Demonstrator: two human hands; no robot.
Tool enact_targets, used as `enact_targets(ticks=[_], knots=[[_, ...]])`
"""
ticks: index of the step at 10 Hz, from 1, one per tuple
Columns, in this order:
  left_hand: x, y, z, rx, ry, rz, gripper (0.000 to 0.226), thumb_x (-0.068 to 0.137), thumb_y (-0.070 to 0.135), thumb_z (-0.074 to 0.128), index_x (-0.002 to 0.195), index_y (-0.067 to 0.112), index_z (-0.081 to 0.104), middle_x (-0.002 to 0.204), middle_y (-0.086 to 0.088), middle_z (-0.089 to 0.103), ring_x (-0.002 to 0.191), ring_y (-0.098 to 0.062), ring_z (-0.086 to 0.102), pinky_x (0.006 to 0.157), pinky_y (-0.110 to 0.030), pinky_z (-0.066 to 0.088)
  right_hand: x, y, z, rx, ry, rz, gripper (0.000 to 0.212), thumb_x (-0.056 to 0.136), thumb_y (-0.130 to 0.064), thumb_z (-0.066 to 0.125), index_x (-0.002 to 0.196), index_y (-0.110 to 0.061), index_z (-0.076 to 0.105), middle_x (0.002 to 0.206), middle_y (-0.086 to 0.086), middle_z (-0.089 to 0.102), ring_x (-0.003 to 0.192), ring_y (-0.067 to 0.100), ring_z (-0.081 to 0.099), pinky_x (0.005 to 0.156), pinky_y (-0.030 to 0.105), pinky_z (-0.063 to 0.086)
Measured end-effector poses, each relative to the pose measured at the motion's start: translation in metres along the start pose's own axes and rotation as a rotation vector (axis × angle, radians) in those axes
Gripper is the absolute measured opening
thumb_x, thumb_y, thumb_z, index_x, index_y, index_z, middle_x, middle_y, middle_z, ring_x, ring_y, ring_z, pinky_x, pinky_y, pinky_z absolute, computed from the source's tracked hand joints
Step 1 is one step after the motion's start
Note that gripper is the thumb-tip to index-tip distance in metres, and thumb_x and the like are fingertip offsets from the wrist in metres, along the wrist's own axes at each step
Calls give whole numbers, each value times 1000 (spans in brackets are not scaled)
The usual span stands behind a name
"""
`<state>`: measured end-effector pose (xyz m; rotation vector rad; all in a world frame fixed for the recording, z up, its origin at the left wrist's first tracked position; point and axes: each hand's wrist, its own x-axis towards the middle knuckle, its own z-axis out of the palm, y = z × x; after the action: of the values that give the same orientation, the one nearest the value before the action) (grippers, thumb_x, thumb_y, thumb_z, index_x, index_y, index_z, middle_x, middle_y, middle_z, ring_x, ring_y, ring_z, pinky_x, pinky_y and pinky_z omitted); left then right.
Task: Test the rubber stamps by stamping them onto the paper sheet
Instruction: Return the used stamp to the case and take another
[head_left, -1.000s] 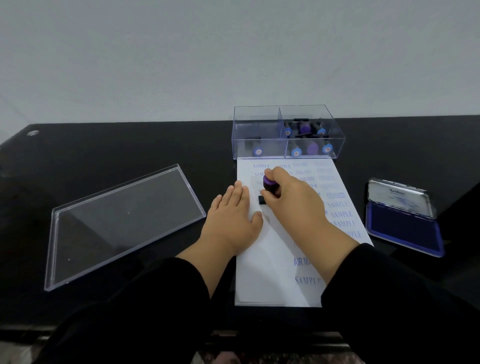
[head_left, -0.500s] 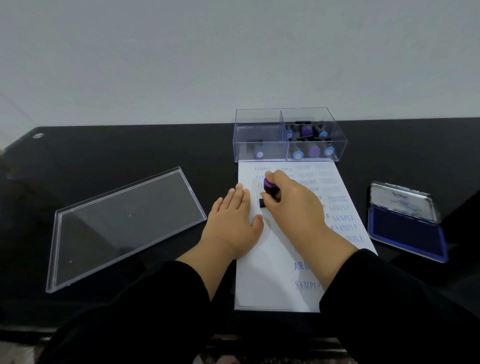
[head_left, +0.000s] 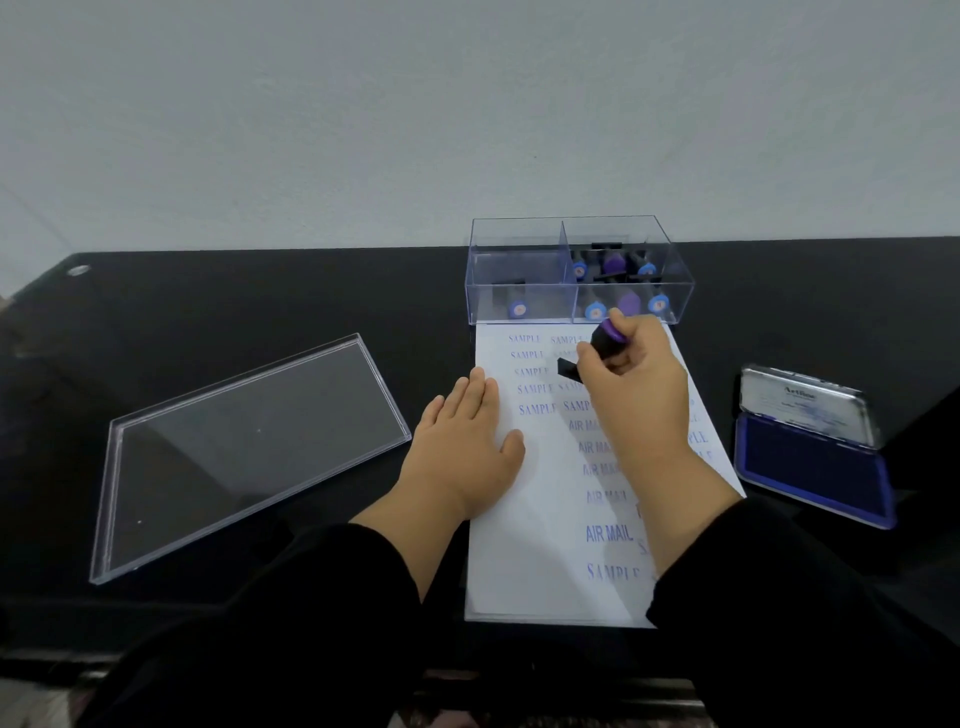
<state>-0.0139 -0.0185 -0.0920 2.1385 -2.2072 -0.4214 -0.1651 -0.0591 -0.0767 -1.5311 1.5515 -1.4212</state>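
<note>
right hand (head_left: 631, 384) grip grasping rubber stamp (head_left: 602, 345) over paper sheet (head_left: 540, 519), left hand (head_left: 462, 447) grip released, flat on sheet

The right hand (head_left: 631, 384) covers much of the stamp (head_left: 597, 348) and several prints on the paper sheet (head_left: 540, 519). Whether the stamp's base touches the sheet is unclear. The ink pad (head_left: 810, 462) lid's lettering is too small to read.

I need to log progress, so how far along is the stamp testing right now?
Done: the paper sheet already carries rows of blue SAMPLE and AIR MAIL prints. In hand: the right hand grips a purple-topped rubber stamp tilted over the sheet's top, while the left hand lies flat on the paper. Left: more stamps sit in the clear box, mostly its right compartment; which are tested can't be told. The ink pad lies open.
</note>
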Motion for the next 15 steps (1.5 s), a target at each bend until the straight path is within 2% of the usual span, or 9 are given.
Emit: enact_targets(ticks=[2, 6, 8, 9, 10, 12, 13, 14, 15], knots=[[1, 0, 0, 21, -3, 2, 63, 101, 41, 19, 152, 14, -8, 159, 0, -16, 146, -12, -13, 117, -31, -7, 0, 3, 2, -22, -16, -5, 23, 87, -25, 64, 97, -36, 46, 77, -15, 59, 77, 12, 61, 71, 25, 49], [1, 0, 1, 30, -41, -13, 63, 101, 41, 19, 152, 14, -8, 159, -1, -15, 146, -13, -13, 117, -31, -7, -5, 0, 1, 34, -62, 33, 32, 88, -24, 63, 117, -28, 50, 86, -9, 61, 77, 6, 59, 65, 15, 43], [5, 3, -8, -9, -105, -26, 59, 103, 37, 18, 152, 13, -4, 160, -2, -11, 147, -17, -8, 117, -33, -4, -4, -12, -8, 51, -128, 87, 32, 88, -19, 64, 110, -31, 44, 88, -10, 59, 77, 1, 58, 53, 6, 41], [7, 3, -19, -29, -107, -31, 54, 103, 34, 17, 153, 15, 9, 161, -2, 1, 147, -20, 6, 117, -35, 7, 2, -19, -16, 44, -150, 88, 32, 88, -16, 64, 107, -30, 43, 87, -7, 58, 75, 1, 57, 51, 4, 41], [18, 2, -36, -32, -65, -39, 47, 102, 29, 22, 147, 18, 30, 148, -4, 33, 130, -23, 38, 107, -36, 32, 17, -30, -25, 44, -167, 53, 32, 87, -14, 64, 103, -30, 42, 88, -6, 58, 73, 5, 57, 50, 10, 40], [56, 1, -64, -215, 147, -77, 42, 99, 31, 35, 140, 21, 39, 134, -3, 44, 114, -22, 49, 97, -38, 43, 64, -54, -24, 11, -144, -32, 28, 85, -10, 65, 99, -23, 45, 91, -6, 50, 75, 3, 51, 49, 3, 39], [80, 3, -82, -184, 274, -38, 46, 101, 27, 34, 146, 18, 29, 144, -3, 33, 126, -24, 39, 101, -35, 35, 95, -61, -13, 24, -176, 7, 27, 84, -8, 65, 99, -23, 49, 89, -3, 54, 71, 12, 57, 50, 11, 46], [104, 6, -90, -173, 298, -25, 50, 101, 26, 33, 149, 18, 23, 151, -3, 26, 134, -23, 31, 104, -33, 31, 120, -61, 0, -21, -189, 29, 26, 82, -7, 64, 96, -25, 51, 85, -8, 52, 74, 17, 59, 58, 21, 51], [133, 6, -95, -151, 260, -17, 52, 102, 26, 31, 151, 15, 17, 158, -2, 15, 142, -22, 19, 111, -32, 22, 151, -53, 19, 77, -193, 184, 27, 77, -1, 62, 87, -25, 54, 95, 5, 58, 83, 28, 65, 63, 31, 55]])
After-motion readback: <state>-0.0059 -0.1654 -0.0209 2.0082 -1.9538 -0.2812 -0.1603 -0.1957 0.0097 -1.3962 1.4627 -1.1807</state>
